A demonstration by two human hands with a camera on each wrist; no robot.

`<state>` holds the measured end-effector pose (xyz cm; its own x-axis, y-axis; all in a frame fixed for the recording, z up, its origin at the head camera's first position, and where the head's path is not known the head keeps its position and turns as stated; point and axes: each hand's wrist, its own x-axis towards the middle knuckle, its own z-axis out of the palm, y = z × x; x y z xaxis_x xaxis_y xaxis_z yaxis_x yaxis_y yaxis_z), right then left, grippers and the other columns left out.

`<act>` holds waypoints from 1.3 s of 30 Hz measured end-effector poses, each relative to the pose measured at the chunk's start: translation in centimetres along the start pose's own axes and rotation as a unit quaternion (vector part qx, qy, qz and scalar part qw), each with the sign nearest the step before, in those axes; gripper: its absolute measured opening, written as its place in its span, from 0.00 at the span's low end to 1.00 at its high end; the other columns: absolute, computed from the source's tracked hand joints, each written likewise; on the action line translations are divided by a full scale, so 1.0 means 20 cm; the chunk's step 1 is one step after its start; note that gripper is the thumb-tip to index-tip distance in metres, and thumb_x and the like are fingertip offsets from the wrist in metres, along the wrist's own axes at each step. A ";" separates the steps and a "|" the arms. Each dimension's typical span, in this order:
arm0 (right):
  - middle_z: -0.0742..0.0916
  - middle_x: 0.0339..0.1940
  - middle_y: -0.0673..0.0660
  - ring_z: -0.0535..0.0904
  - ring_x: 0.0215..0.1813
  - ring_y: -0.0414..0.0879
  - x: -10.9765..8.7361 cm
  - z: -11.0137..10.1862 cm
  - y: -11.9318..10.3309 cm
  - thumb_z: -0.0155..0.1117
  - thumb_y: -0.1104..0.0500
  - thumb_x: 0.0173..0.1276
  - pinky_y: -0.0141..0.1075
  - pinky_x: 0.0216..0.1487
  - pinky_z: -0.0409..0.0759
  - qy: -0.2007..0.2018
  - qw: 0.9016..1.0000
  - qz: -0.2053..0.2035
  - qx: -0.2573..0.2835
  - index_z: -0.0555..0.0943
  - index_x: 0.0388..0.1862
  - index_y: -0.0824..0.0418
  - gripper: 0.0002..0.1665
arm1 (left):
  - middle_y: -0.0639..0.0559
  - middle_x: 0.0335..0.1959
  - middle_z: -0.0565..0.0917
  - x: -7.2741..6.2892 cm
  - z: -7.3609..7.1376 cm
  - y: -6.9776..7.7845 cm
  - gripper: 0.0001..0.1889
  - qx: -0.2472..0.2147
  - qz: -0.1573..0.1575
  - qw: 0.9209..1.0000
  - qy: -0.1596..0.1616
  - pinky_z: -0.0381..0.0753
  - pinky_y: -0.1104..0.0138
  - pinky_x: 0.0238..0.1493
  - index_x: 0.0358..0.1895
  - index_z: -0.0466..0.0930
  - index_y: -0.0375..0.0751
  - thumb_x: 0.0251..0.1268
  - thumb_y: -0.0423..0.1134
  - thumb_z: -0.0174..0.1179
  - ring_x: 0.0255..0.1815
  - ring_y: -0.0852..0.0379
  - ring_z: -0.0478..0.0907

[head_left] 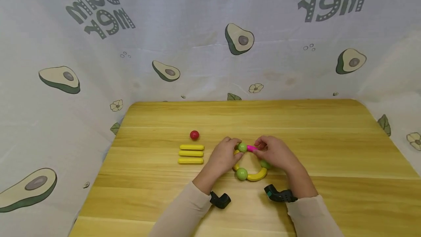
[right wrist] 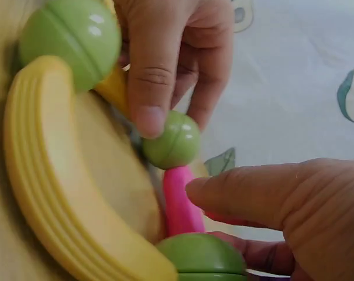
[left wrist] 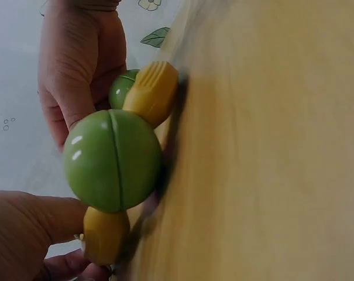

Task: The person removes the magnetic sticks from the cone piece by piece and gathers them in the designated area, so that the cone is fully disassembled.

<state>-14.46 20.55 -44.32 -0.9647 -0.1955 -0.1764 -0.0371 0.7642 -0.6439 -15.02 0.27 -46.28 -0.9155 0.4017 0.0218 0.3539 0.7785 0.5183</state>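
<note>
A ring of three green balls and curved yellow rods lies on the table, a pink rod (head_left: 251,148) along its far side. My left hand (head_left: 224,156) holds the far green ball (head_left: 242,147), thumb pressed on it in the right wrist view. With thumb and fingers, my right hand (head_left: 274,153) pinches the pink rod (right wrist: 179,202) between that ball and the right green ball (right wrist: 200,257). The near green ball (head_left: 241,173) joins the curved yellow rod (head_left: 257,175) at the front. The left yellow rod is partly hidden by my left hand.
Left of the ring, several straight yellow rods (head_left: 191,153) lie in parallel, with a red ball (head_left: 194,135) beyond them. The wooden table (head_left: 148,185) ends at a white curtain (head_left: 197,46) printed with avocados. Each wrist wears a black camera mount (head_left: 220,200).
</note>
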 end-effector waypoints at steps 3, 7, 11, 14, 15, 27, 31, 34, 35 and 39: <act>0.87 0.40 0.56 0.80 0.40 0.47 0.02 0.02 0.02 0.70 0.56 0.69 0.40 0.42 0.80 -0.015 1.000 -0.002 -0.020 0.83 0.47 0.62 0.14 | 0.52 0.47 0.83 0.00 0.01 0.00 0.23 -0.002 0.002 1.000 -0.010 0.80 0.69 0.45 0.66 0.79 0.47 0.71 0.48 0.65 0.41 0.61 0.77; 0.86 0.39 0.56 0.79 0.40 0.47 0.04 0.06 0.02 0.72 0.56 0.67 0.43 0.43 0.80 -0.017 0.999 -0.016 -0.044 0.84 0.48 0.62 0.15 | 0.52 0.48 0.84 -0.01 0.03 0.00 0.24 0.006 0.016 1.000 -0.016 0.81 0.68 0.45 0.68 0.77 0.49 0.72 0.50 0.64 0.41 0.60 0.79; 0.85 0.37 0.55 0.78 0.39 0.47 0.04 0.08 0.02 0.72 0.56 0.67 0.44 0.43 0.79 0.000 0.997 -0.025 -0.068 0.85 0.47 0.61 0.13 | 0.51 0.47 0.83 -0.02 0.03 0.00 0.21 0.024 0.035 0.999 -0.013 0.82 0.67 0.43 0.65 0.78 0.49 0.74 0.49 0.62 0.40 0.58 0.80; 0.84 0.37 0.55 0.77 0.39 0.47 0.05 0.09 0.02 0.71 0.55 0.68 0.44 0.43 0.78 0.007 0.997 -0.021 -0.071 0.85 0.46 0.60 0.12 | 0.50 0.47 0.83 -0.02 0.03 0.00 0.20 0.036 0.041 0.998 -0.010 0.83 0.67 0.43 0.64 0.78 0.49 0.74 0.50 0.61 0.39 0.58 0.80; 0.84 0.36 0.55 0.77 0.38 0.47 0.05 0.09 0.02 0.71 0.55 0.68 0.44 0.43 0.78 0.009 0.997 -0.021 -0.072 0.85 0.47 0.60 0.12 | 0.50 0.47 0.82 -0.02 0.04 0.00 0.20 0.039 0.041 0.998 -0.011 0.83 0.67 0.43 0.64 0.78 0.48 0.75 0.50 0.60 0.39 0.58 0.80; 0.86 0.38 0.55 0.79 0.40 0.48 0.05 0.10 0.01 0.71 0.54 0.68 0.46 0.44 0.80 0.018 0.997 -0.037 -0.072 0.85 0.47 0.60 0.14 | 0.48 0.52 0.84 -0.01 0.06 0.00 0.22 0.060 0.045 0.997 0.008 0.83 0.64 0.54 0.66 0.75 0.40 0.79 0.50 0.53 0.50 0.54 0.84; 0.86 0.39 0.56 0.80 0.40 0.49 0.05 0.10 0.01 0.71 0.53 0.68 0.47 0.45 0.80 0.019 0.997 -0.036 -0.070 0.85 0.48 0.60 0.14 | 0.47 0.53 0.84 -0.01 0.06 0.00 0.22 0.055 0.045 0.997 0.014 0.83 0.63 0.56 0.66 0.75 0.40 0.80 0.50 0.52 0.52 0.53 0.84; 0.86 0.39 0.56 0.80 0.40 0.48 0.05 0.10 0.01 0.71 0.53 0.68 0.47 0.45 0.81 0.019 0.997 -0.037 -0.069 0.85 0.48 0.60 0.14 | 0.47 0.53 0.85 -0.01 0.06 0.00 0.22 0.054 0.045 0.997 0.015 0.83 0.63 0.56 0.66 0.74 0.40 0.80 0.50 0.51 0.52 0.53 0.84; 0.86 0.39 0.56 0.80 0.40 0.48 0.05 0.10 0.01 0.71 0.53 0.69 0.47 0.45 0.81 0.018 0.997 -0.038 -0.070 0.85 0.48 0.60 0.14 | 0.47 0.53 0.85 -0.01 0.06 0.00 0.22 0.053 0.044 0.997 0.014 0.83 0.63 0.56 0.65 0.74 0.40 0.80 0.50 0.51 0.52 0.53 0.84; 0.87 0.39 0.55 0.80 0.41 0.48 0.05 0.10 0.01 0.71 0.54 0.69 0.47 0.45 0.81 0.016 0.996 -0.043 -0.070 0.85 0.48 0.60 0.14 | 0.47 0.53 0.84 -0.01 0.05 0.00 0.22 0.051 0.042 0.998 0.013 0.83 0.63 0.56 0.65 0.74 0.39 0.80 0.50 0.51 0.51 0.53 0.84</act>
<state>-14.97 19.28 -46.21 -0.9645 -0.2446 -0.0996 -0.1530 0.8247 -0.5445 -14.53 0.68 -47.20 -0.8859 0.4563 0.0837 0.4461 0.7883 0.4237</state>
